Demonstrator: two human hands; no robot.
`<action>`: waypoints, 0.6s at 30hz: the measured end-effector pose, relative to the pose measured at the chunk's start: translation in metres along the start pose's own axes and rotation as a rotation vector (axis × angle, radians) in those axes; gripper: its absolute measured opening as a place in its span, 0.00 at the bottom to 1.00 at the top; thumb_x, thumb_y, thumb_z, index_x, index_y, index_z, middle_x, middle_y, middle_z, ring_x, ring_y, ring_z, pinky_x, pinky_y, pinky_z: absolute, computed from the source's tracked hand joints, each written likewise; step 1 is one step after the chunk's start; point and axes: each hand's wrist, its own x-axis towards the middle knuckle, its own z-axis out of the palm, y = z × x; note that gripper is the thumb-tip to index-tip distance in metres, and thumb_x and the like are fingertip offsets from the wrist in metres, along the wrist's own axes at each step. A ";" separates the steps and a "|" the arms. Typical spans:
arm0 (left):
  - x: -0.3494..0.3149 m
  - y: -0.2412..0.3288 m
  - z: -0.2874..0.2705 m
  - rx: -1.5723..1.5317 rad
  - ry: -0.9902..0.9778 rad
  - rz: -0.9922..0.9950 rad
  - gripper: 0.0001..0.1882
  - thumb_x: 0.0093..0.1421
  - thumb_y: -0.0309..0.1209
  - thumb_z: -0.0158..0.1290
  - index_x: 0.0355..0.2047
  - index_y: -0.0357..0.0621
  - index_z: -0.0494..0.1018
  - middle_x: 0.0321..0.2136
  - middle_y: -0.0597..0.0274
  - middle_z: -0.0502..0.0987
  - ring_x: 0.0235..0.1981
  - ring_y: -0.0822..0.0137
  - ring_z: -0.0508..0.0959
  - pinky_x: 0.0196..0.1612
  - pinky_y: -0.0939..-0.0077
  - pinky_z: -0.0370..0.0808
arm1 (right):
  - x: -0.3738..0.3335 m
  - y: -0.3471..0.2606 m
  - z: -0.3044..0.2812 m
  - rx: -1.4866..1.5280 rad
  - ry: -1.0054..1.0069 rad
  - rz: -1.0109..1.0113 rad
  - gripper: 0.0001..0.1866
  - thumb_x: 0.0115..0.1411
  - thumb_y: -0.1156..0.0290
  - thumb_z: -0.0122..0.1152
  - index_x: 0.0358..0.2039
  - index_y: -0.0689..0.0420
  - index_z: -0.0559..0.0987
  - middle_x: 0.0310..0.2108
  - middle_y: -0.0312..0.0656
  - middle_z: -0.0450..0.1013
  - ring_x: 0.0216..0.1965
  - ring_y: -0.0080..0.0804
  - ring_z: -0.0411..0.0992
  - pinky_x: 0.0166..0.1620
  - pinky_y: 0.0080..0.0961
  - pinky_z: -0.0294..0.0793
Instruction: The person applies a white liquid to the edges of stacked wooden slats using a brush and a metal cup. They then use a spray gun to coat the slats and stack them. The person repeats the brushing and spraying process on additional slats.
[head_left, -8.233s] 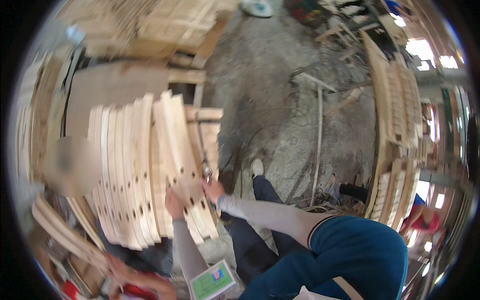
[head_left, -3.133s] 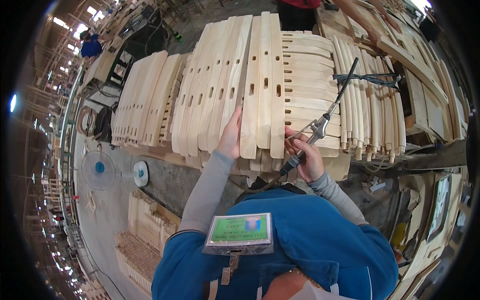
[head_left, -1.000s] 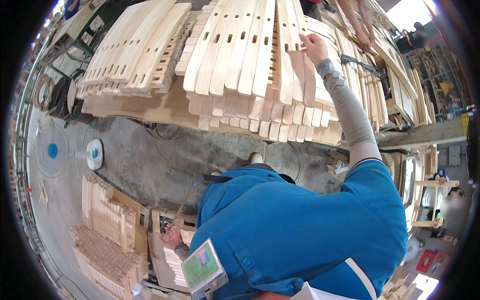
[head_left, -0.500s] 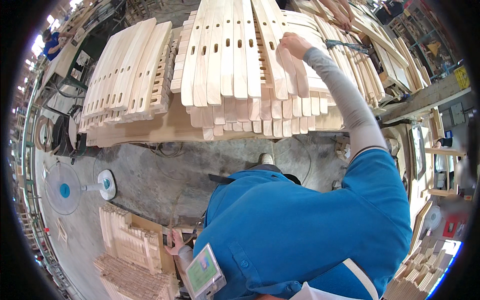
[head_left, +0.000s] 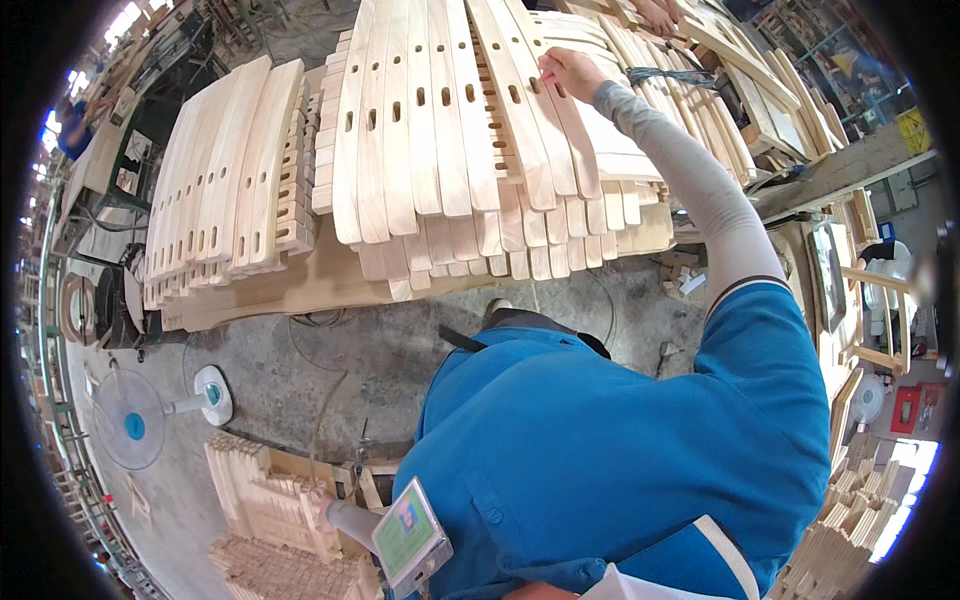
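My right hand (head_left: 573, 76) reaches to the far side with its fingers bent and closed on the edge of a pale wooden slat (head_left: 548, 125), beside its slots. This slat lies in a slanted group at the right of a wide row of slotted slats (head_left: 425, 150), which rests on more layers of slats. Low on the left, my left hand (head_left: 323, 508) is at the edge of a stack of small wooden pieces (head_left: 262, 490). Its fingers are small and blurred, so their grip is unclear.
Another pile of slotted slats (head_left: 215, 180) stands to the left on the same cardboard-covered support (head_left: 270, 302). A white fan (head_left: 135, 425) stands on the floor at left. Hoses cross the concrete. Another person's hand (head_left: 655, 16) is by bundled slats at the far right.
My left hand has moved left and down to the stack of small pieces. The right hand has shifted slightly farther along the slats. The whole view has shifted a little.
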 end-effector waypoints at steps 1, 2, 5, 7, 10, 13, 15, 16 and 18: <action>-0.003 -0.005 0.006 -0.026 -0.005 0.032 0.34 0.49 0.41 0.51 0.52 0.34 0.54 0.50 0.46 0.58 0.50 0.50 0.62 0.47 0.42 0.60 | -0.002 0.003 -0.006 -0.026 -0.012 -0.074 0.11 0.56 0.68 0.47 0.30 0.62 0.75 0.31 0.44 0.72 0.31 0.31 0.71 0.34 0.26 0.70; -0.009 -0.005 0.017 -0.029 -0.061 0.043 0.34 0.49 0.40 0.52 0.52 0.34 0.54 0.50 0.46 0.58 0.50 0.50 0.62 0.47 0.42 0.61 | -0.002 -0.002 -0.004 -0.071 -0.089 -0.136 0.11 0.56 0.69 0.48 0.29 0.62 0.75 0.31 0.44 0.72 0.32 0.31 0.71 0.35 0.26 0.70; -0.033 -0.012 0.060 0.192 -0.446 -0.078 0.31 0.53 0.39 0.49 0.52 0.34 0.55 0.53 0.47 0.55 0.50 0.51 0.62 0.48 0.44 0.61 | -0.001 0.002 -0.005 -0.259 -0.185 -0.499 0.07 0.51 0.75 0.50 0.27 0.62 0.76 0.32 0.43 0.71 0.34 0.36 0.70 0.37 0.27 0.70; -0.067 -0.042 0.081 0.539 -0.906 -0.070 0.27 0.55 0.36 0.46 0.52 0.35 0.56 0.53 0.47 0.56 0.50 0.53 0.63 0.49 0.53 0.64 | 0.003 0.000 -0.001 -0.364 -0.277 -0.549 0.06 0.48 0.78 0.50 0.26 0.62 0.76 0.33 0.43 0.70 0.35 0.38 0.70 0.38 0.28 0.69; -0.192 -0.130 0.081 0.894 -1.527 -0.103 0.19 0.56 0.31 0.45 0.46 0.33 0.61 0.44 0.50 0.66 0.44 0.59 0.67 0.47 0.63 0.66 | 0.000 -0.003 -0.009 -0.666 -0.337 -0.602 0.07 0.47 0.82 0.50 0.28 0.61 0.75 0.32 0.44 0.69 0.37 0.38 0.69 0.38 0.28 0.70; -0.330 -0.196 0.030 1.328 -2.208 0.301 0.10 0.53 0.24 0.47 0.36 0.31 0.69 0.33 0.55 0.73 0.35 0.67 0.72 0.42 0.75 0.68 | 0.002 -0.001 -0.004 -0.765 -0.263 -0.736 0.10 0.47 0.83 0.49 0.31 0.61 0.73 0.32 0.44 0.69 0.35 0.39 0.69 0.38 0.27 0.71; -0.400 -0.239 -0.008 1.563 -2.339 -0.152 0.06 0.51 0.20 0.49 0.32 0.36 0.72 0.31 0.61 0.75 0.34 0.72 0.73 0.39 0.79 0.69 | 0.006 0.007 -0.004 -0.574 -0.145 -0.667 0.11 0.49 0.82 0.48 0.35 0.62 0.71 0.32 0.43 0.69 0.33 0.38 0.70 0.37 0.25 0.72; -0.413 -0.266 -0.023 1.496 -2.579 -0.101 0.06 0.52 0.20 0.49 0.31 0.35 0.73 0.31 0.60 0.75 0.33 0.72 0.74 0.37 0.80 0.69 | 0.010 0.011 -0.002 -0.384 -0.075 -0.556 0.11 0.50 0.81 0.48 0.36 0.63 0.70 0.31 0.43 0.69 0.33 0.36 0.71 0.36 0.23 0.72; -0.433 -0.313 -0.048 1.355 -2.868 0.082 0.06 0.52 0.23 0.50 0.31 0.35 0.73 0.28 0.55 0.74 0.31 0.64 0.74 0.34 0.77 0.70 | 0.011 0.013 0.000 0.052 0.041 -0.335 0.10 0.55 0.77 0.47 0.39 0.63 0.69 0.31 0.42 0.70 0.31 0.33 0.72 0.34 0.20 0.73</action>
